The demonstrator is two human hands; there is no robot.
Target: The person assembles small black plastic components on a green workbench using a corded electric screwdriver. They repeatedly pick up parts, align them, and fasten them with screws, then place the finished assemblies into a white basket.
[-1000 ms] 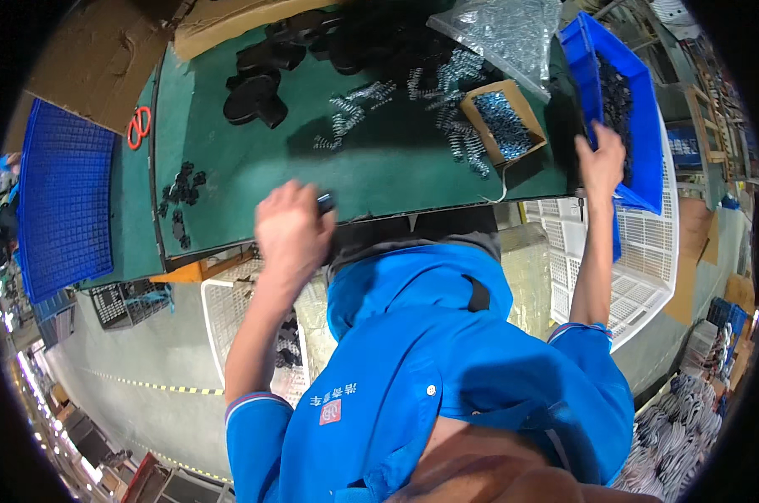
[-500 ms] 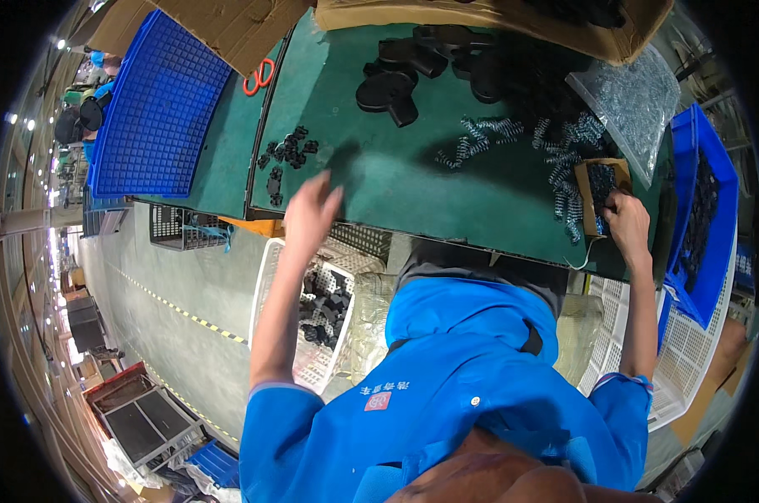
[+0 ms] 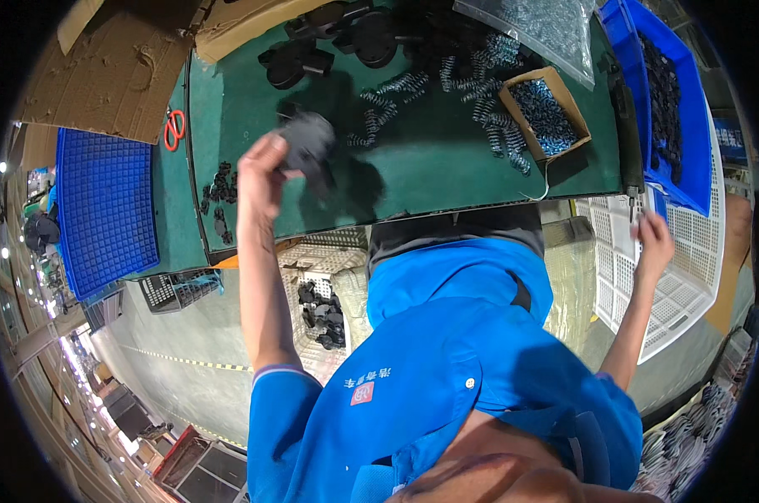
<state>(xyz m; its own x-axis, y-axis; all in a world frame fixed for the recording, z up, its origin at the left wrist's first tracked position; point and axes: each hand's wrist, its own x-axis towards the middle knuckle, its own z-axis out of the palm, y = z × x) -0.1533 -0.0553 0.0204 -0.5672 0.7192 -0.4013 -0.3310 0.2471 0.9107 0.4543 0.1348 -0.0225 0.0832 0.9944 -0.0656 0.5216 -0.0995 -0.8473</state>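
My left hand [image 3: 262, 174] grips a black round plastic part with a short stem [image 3: 306, 142], held over the green table [image 3: 430, 189] and blurred by motion. Off the table's right edge, my right hand [image 3: 655, 243] has its fingers drawn together above a white basket [image 3: 618, 272]; whatever they pinch is too small to make out. Several similar black housings [image 3: 291, 63] lie at the back of the table. Loose coil springs [image 3: 501, 138] spread across its middle and right. Beside them stands a small cardboard box [image 3: 571, 149] filled with small bluish metal pieces [image 3: 540, 113].
Small black parts [image 3: 221, 184] and red-handled scissors [image 3: 174, 130] lie at the left. A blue crate [image 3: 107, 201] stands beyond them. At the right are a clear bag [image 3: 547, 29] and a blue bin [image 3: 681, 109] of dark parts. Below the table sits a white basket [image 3: 356, 327] of black pieces.
My left hand, empty before, now has a black round part in it. My right hand has left the small cardboard box and moved off the table's right edge. The whole view has shifted.
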